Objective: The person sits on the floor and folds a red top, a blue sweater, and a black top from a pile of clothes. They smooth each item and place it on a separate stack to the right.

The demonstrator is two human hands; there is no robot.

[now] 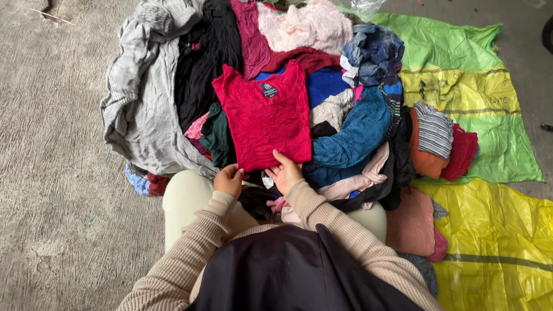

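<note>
1. The red knit short-sleeved top (266, 118) is lying spread flat, neck away from the person, on top of a big heap of mixed clothes (322, 124) on the rough grey concrete floor (57, 173).
2. The left hand (229, 179) is curling its grip around the lower left corner of the top's hem, fingers bent under the cloth.
3. The right hand (286, 171) is resting on the hem's middle, fingers partly spread and lightly pinching the edge rather than clenched.
4. Judging by this, the top is laid out and smoothed, but no fold is showing in it yet.
5. The rest of the heap looks untouched: a crumpled grey garment (144, 98), a teal fuzzy sweater (354, 135) and a striped piece (433, 131) are all lying tangled.
6. No neat stack is showing on the green and yellow plastic sheets (489, 144) beside the heap, so most of the work seems to remain.
</note>
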